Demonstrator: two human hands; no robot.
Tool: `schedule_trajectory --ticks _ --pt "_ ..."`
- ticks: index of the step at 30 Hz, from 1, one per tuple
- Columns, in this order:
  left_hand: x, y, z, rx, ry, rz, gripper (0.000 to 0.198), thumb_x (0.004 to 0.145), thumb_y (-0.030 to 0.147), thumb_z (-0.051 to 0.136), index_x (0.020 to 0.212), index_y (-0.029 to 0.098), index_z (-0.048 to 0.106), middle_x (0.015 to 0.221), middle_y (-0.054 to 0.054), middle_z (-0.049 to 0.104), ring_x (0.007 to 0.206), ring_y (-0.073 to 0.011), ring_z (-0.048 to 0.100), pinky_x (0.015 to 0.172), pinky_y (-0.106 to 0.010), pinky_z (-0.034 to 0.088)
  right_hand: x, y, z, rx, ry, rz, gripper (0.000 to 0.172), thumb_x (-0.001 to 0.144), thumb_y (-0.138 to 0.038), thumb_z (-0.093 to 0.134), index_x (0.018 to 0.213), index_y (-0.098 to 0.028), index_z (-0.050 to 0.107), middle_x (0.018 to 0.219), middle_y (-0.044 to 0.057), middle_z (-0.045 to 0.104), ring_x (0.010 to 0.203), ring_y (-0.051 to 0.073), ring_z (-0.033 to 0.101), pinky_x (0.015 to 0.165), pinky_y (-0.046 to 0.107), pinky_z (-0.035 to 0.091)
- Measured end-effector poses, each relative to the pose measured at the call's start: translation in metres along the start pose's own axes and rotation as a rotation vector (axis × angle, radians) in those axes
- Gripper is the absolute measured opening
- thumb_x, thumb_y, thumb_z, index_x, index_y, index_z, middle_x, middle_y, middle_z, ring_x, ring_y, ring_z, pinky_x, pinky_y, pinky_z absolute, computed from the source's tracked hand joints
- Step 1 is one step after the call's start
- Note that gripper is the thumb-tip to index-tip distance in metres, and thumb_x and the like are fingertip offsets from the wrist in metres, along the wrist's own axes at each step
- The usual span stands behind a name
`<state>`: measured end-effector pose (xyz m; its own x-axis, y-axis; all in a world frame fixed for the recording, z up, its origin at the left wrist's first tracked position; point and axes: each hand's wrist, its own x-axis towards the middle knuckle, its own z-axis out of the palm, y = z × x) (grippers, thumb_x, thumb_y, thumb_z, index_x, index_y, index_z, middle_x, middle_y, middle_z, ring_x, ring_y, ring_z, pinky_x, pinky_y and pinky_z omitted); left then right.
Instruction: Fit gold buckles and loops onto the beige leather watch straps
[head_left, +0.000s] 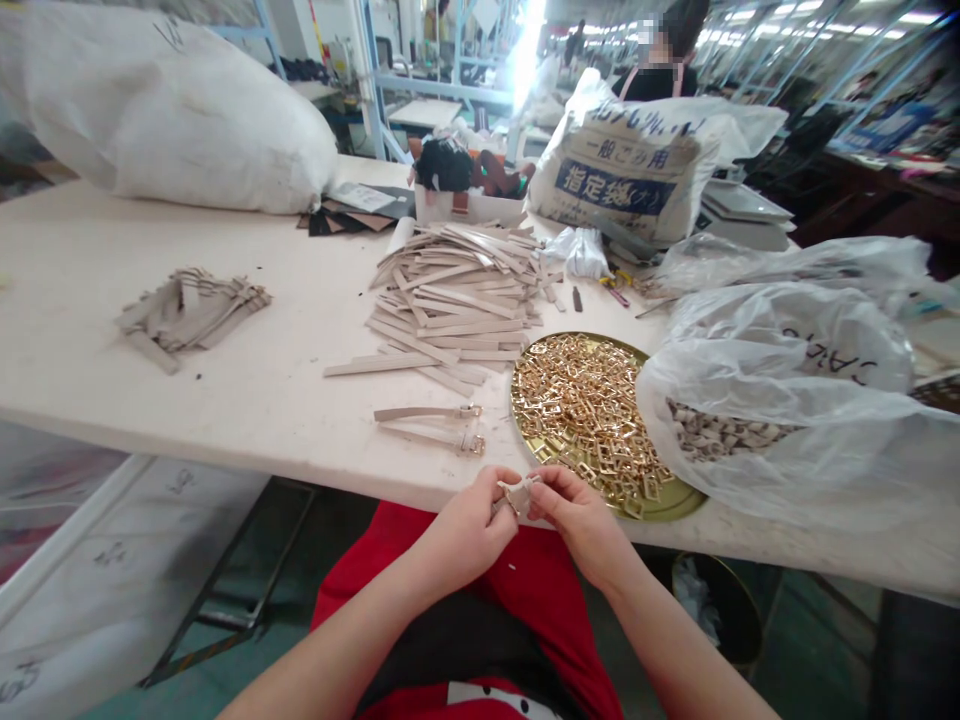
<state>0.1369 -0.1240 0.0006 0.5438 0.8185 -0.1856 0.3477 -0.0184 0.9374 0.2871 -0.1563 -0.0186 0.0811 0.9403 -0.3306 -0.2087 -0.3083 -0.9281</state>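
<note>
My left hand point(474, 525) and my right hand point(579, 512) meet at the table's front edge, above my lap. Between their closed fingertips is a small beige strap point(517, 494), bent or folded; its details are partly hidden by the fingers. Just beyond lie two finished-looking straps with metal buckles point(471, 445) at their right ends. To the right of my hands stands a round gold tray point(686, 500) heaped with gold buckles point(581, 400). A large pile of flat beige strips point(457, 300) spreads farther back.
A bundle of beige straps point(195, 310) lies at left on the table point(300, 400). Clear plastic bags, one with small beige loops point(724, 432), crowd the right. A white sack point(180, 110) and a printed bag point(622, 165) stand behind, with yellow-handled cutters point(616, 288) nearby.
</note>
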Motion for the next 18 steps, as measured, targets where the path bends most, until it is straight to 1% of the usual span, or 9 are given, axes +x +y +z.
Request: schedule_trajectory --ticks 2,4,6,8,10,12,14,15,18 --pt "-0.001 -0.003 0.001 -0.032 0.015 -0.003 0.02 0.078 0.016 0.04 0.098 0.018 0.046 0.073 0.001 0.058 0.065 -0.0116 0.052 0.06 -0.022 0.038 -0.004 0.0 0.005 0.033 -0.027 0.019 0.025 0.067 -0.038 0.07 0.077 -0.018 0.058 0.068 -0.002 0.059 0.063 0.012 0.053 0.065 0.026 0.044" --pt "-0.001 -0.004 0.001 -0.052 0.033 -0.011 0.017 0.079 0.018 0.04 0.096 0.018 0.044 0.071 0.002 0.058 0.062 -0.0108 0.051 0.057 -0.021 0.037 -0.009 0.0 0.008 0.05 -0.051 0.006 0.024 0.068 -0.038 0.069 0.078 -0.019 0.059 0.072 -0.001 0.06 0.068 0.013 0.055 0.069 0.028 0.044" --pt "-0.002 -0.004 0.0 -0.064 0.046 -0.031 0.017 0.079 0.018 0.041 0.096 0.019 0.042 0.07 0.002 0.058 0.059 -0.0101 0.05 0.055 -0.021 0.036 -0.012 0.0 0.009 0.104 -0.055 -0.028 0.028 0.072 -0.046 0.063 0.081 -0.019 0.061 0.075 0.001 0.061 0.071 0.016 0.055 0.07 0.03 0.044" --pt "-0.003 -0.003 -0.001 -0.068 0.042 -0.046 0.019 0.077 0.018 0.044 0.096 0.019 0.04 0.072 0.002 0.06 0.059 -0.0101 0.051 0.056 -0.021 0.037 -0.014 0.0 0.008 0.16 -0.056 -0.029 0.034 0.076 -0.051 0.055 0.077 -0.018 0.062 0.072 0.003 0.06 0.068 0.016 0.054 0.068 0.03 0.044" --pt "-0.005 -0.003 -0.002 -0.066 0.037 -0.058 0.019 0.076 0.02 0.047 0.094 0.019 0.04 0.073 0.001 0.062 0.062 -0.0108 0.054 0.058 -0.021 0.038 -0.014 0.001 0.006 0.172 -0.051 0.02 0.031 0.075 -0.049 0.058 0.072 -0.019 0.061 0.064 0.0 0.056 0.06 0.013 0.05 0.061 0.027 0.042" --pt "-0.007 -0.003 -0.002 -0.047 0.054 -0.082 0.02 0.077 0.025 0.049 0.093 0.019 0.04 0.073 0.001 0.062 0.063 -0.0117 0.055 0.058 -0.022 0.038 -0.014 0.001 0.006 0.179 -0.09 0.109 0.027 0.07 -0.045 0.065 0.078 -0.02 0.06 0.061 -0.003 0.053 0.056 0.011 0.046 0.057 0.025 0.04" --pt "-0.008 -0.004 -0.004 0.027 0.072 -0.117 0.022 0.077 0.033 0.051 0.092 0.019 0.042 0.07 0.002 0.061 0.061 -0.0124 0.055 0.056 -0.022 0.037 -0.014 0.002 0.007 0.213 -0.172 0.205 0.034 0.066 -0.047 0.068 0.087 -0.02 0.06 0.065 -0.002 0.054 0.057 0.011 0.047 0.057 0.024 0.039" --pt "-0.008 -0.004 -0.004 0.082 0.073 -0.129 0.023 0.076 0.036 0.052 0.09 0.019 0.045 0.068 0.002 0.06 0.06 -0.0128 0.054 0.055 -0.022 0.036 -0.014 0.002 0.007 0.235 -0.209 0.246 0.036 0.065 -0.047 0.068 0.088 -0.02 0.06 0.067 -0.002 0.055 0.059 0.012 0.048 0.058 0.025 0.04" --pt "-0.008 -0.006 -0.006 0.219 0.062 -0.129 0.024 0.075 0.042 0.053 0.083 0.019 0.052 0.067 0.001 0.059 0.06 -0.0133 0.052 0.053 -0.023 0.034 -0.015 0.004 0.007 0.299 -0.244 0.309 0.03 0.062 -0.043 0.072 0.078 -0.019 0.06 0.068 -0.002 0.056 0.059 0.011 0.048 0.058 0.024 0.04"
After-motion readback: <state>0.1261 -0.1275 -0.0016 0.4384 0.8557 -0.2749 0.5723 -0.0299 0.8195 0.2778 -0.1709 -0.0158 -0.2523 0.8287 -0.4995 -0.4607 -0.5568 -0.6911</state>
